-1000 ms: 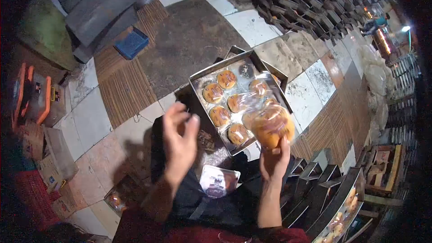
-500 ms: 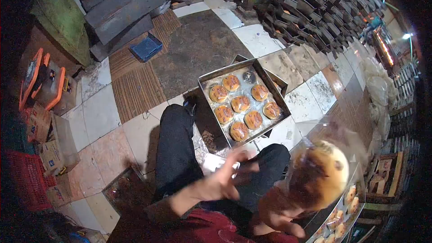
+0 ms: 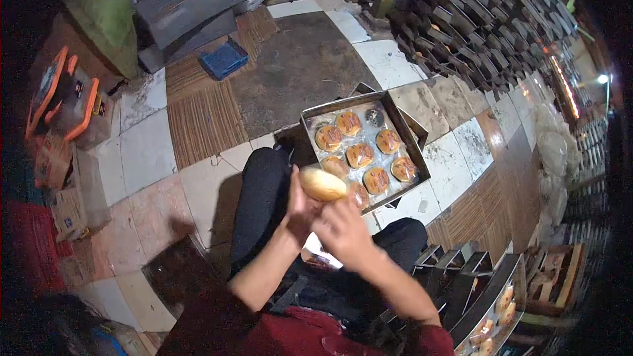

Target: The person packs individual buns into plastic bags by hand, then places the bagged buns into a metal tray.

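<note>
A round golden bun [image 3: 323,185] is held up above my lap, tilted so its pale side shows. My left hand [image 3: 299,211] is closed around its left and lower side. My right hand [image 3: 344,232] is just below the bun with fingers curled in; motion blur hides what they pinch. Beyond my hands, a square metal tray [image 3: 414,148] holds several browned buns [image 3: 360,155] in clear wrap and one dark round piece [image 3: 374,117]. A white object [image 3: 318,248] lies partly hidden under my hands, between my legs.
At my right, a long metal tray [image 3: 484,290] holds more buns [image 3: 505,298]. A blue plastic tray [image 3: 224,60] lies ahead on the floor. Stacked dark trays [image 3: 455,20] line the far right. Orange-handled containers [image 3: 79,102] and cartons [image 3: 69,214] stand at left.
The wrapped bun has moved from my right hand, close to the camera, to in front of my lap. My left hand has closed on it, and my right hand has come in beside it.
</note>
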`<state>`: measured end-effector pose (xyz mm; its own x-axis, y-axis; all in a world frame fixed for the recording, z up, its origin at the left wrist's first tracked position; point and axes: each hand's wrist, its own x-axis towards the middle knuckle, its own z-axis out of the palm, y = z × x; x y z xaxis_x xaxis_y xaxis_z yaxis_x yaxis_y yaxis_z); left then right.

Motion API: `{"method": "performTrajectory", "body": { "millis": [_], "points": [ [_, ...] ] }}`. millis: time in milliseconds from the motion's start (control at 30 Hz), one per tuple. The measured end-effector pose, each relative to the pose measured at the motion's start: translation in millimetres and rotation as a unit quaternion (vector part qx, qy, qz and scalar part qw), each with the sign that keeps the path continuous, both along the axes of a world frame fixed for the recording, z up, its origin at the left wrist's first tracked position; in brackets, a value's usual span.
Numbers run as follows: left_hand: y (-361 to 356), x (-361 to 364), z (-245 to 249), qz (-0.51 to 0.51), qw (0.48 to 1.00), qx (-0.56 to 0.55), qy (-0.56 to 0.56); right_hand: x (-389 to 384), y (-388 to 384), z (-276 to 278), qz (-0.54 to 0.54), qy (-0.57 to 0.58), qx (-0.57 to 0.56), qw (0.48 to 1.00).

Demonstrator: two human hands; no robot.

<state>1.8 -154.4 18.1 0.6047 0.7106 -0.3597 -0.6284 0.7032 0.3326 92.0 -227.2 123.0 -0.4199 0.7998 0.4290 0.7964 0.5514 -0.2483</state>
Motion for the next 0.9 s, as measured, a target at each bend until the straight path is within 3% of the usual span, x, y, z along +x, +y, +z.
{"method": "performTrajectory", "body": {
  "millis": [33, 67, 100, 133, 167, 200, 233, 267, 333, 400, 433, 467, 533, 567, 600, 633, 667, 700, 733, 800, 833, 867, 900],
  "points": [
    [9, -9, 45, -0.048, 0.967, -0.187, -0.168, -10, -7, 13, 0.019, 0.022, 0.027, 0.999],
    [11, -11, 54, -0.002, 0.969, -0.145, -0.199, -19, -19, 24, 0.030, 0.049, 0.050, 0.997],
    [14, -14, 100, 0.068, 0.971, -0.099, -0.207, -26, -34, 37, -0.027, 0.099, 0.115, 0.988],
    [18, -18, 111, 0.069, 0.963, 0.026, -0.260, -11, -52, 49, -0.024, 0.129, 0.047, 0.990],
    [14, -17, 134, 0.139, 0.965, 0.087, -0.203, -12, -54, 48, -0.113, 0.154, 0.035, 0.981],
    [12, -19, 149, 0.128, 0.951, 0.167, -0.227, -12, -53, 48, -0.202, 0.177, 0.024, 0.963],
    [10, -20, 154, 0.127, 0.947, 0.203, -0.216, -10, -42, 50, -0.200, 0.273, -0.033, 0.940],
    [7, -20, 157, 0.123, 0.940, 0.240, -0.207, -4, -44, 37, -0.137, 0.463, -0.196, 0.853],
    [2, -19, 159, 0.126, 0.949, 0.225, -0.182, -4, -55, 24, -0.091, 0.617, -0.261, 0.737],
    [-1, -22, 157, 0.136, 0.956, 0.209, -0.154, -13, -59, 14, -0.081, 0.570, -0.157, 0.802],
    [-3, -23, 154, 0.135, 0.966, 0.171, -0.138, -9, -58, 18, -0.101, 0.385, -0.095, 0.912],
    [-4, -24, 151, 0.133, 0.975, 0.131, -0.122, -6, -52, 17, -0.106, 0.261, -0.034, 0.959],
    [-5, -25, 141, 0.141, 0.974, 0.134, -0.118, -1, -54, 15, -0.156, 0.136, -0.059, 0.977],
    [-4, -24, 136, 0.155, 0.976, 0.116, -0.104, -2, -55, 16, -0.139, 0.161, -0.153, 0.965],
    [-4, -24, 135, 0.170, 0.977, 0.097, -0.089, -5, -55, 17, -0.120, 0.184, -0.247, 0.944],
    [-5, -20, 142, 0.199, 0.977, 0.045, -0.055, -15, -66, 19, 0.013, 0.138, -0.395, 0.908],
    [3, -23, 142, 0.199, 0.977, 0.050, -0.055, -16, -83, -3, 0.309, 0.141, -0.502, 0.795],
    [15, -30, 137, 0.214, 0.974, 0.050, -0.057, -32, -86, 22, 0.425, 0.104, -0.643, 0.628],
    [25, -35, 136, 0.228, 0.970, 0.052, -0.061, -27, -87, 26, 0.425, 0.101, -0.640, 0.632],
    [27, -40, 127, 0.253, 0.965, 0.042, -0.047, -4, -94, 33, 0.204, 0.091, -0.527, 0.820],
    [21, -45, 111, 0.104, 0.980, 0.023, -0.167, 8, -87, 38, 0.057, 0.193, -0.385, 0.901],
    [10, -49, 100, -0.048, 0.959, 0.003, -0.281, 18, -72, 43, -0.094, 0.283, -0.220, 0.929],
    [-29, -27, 111, 0.047, 0.996, -0.019, -0.079, 24, -55, 36, -0.116, 0.387, -0.128, 0.906]
  ]
}}
